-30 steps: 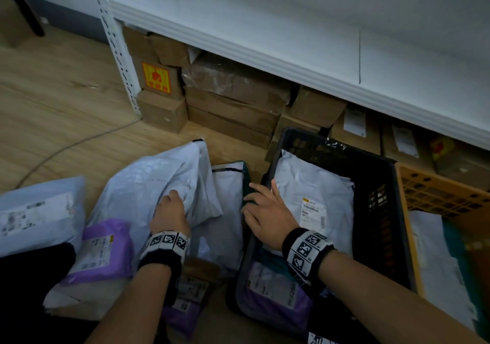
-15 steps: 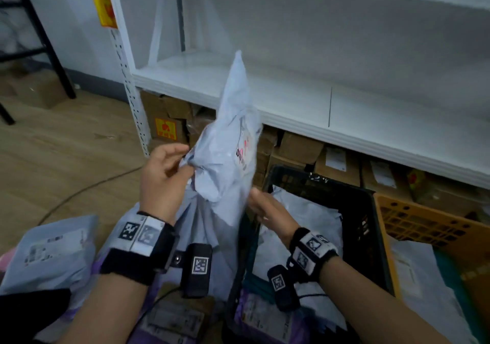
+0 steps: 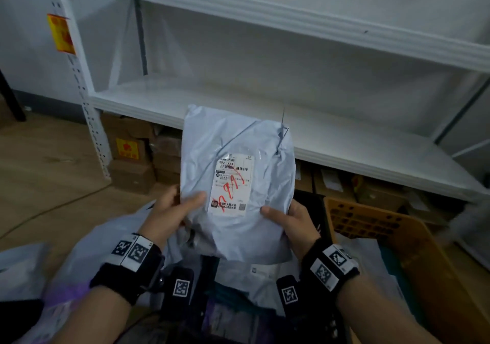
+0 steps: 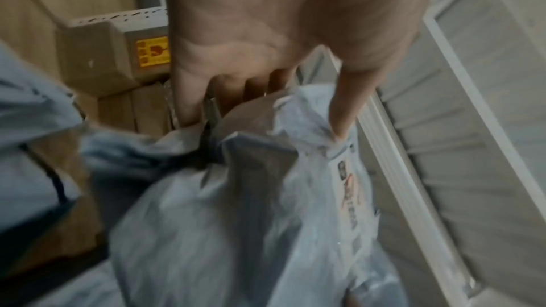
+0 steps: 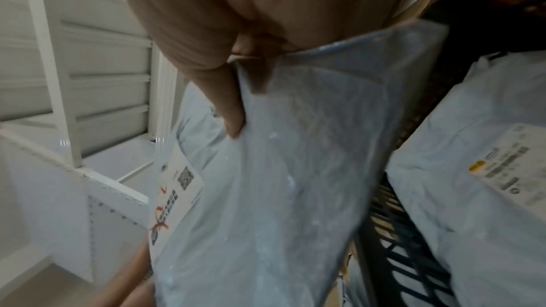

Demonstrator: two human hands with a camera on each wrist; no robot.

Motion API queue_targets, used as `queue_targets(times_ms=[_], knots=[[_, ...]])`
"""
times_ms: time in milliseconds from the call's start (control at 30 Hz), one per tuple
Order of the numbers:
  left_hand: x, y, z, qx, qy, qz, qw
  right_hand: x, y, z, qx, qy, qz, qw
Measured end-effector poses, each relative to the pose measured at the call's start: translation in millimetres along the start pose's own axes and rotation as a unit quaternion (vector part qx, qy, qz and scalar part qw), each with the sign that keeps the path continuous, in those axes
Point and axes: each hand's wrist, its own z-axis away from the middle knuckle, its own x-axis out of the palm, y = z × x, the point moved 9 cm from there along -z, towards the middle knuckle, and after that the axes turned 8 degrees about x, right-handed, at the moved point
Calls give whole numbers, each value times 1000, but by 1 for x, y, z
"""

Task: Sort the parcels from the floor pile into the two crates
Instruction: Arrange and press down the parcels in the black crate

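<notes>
I hold a pale grey parcel bag upright in front of me, its white label with red scribble facing me. My left hand grips its left edge, thumb on the front. My right hand grips its right edge, thumb on the front. In the left wrist view the left hand pinches the crumpled bag. In the right wrist view the right hand clamps the bag. A black crate and an orange crate stand below on the right. Pile parcels lie at lower left.
A white shelving unit rises right behind the parcel, with cardboard boxes stacked beneath its lowest shelf. The black crate holds a labelled grey parcel. Wooden floor lies to the left, crossed by a thin cable.
The parcel was lifted off the floor pile and turned from edge-on until its label faces me. My right hand moved from the bag's lower edge to grip its right side.
</notes>
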Motion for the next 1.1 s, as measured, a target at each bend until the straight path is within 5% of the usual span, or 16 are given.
queue_targets(times_ms=[300,667,800,967,1100], knots=[[17,5,3,44,-31,-102,993,-26,17,3,31,24,10,999],[39,-3,-7,53,-6,-75,996,-49,16,-6,35,39,-4,999],[83,-21,-14,37,-14,-47,998,-62,7,-1,55,2,0,998],[185,-62,-13,23,-91,-64,994,-149,-18,13,58,102,-6,993],[254,-112,-3,-24,-211,-181,960,-282,-51,46,11,291,-38,956]])
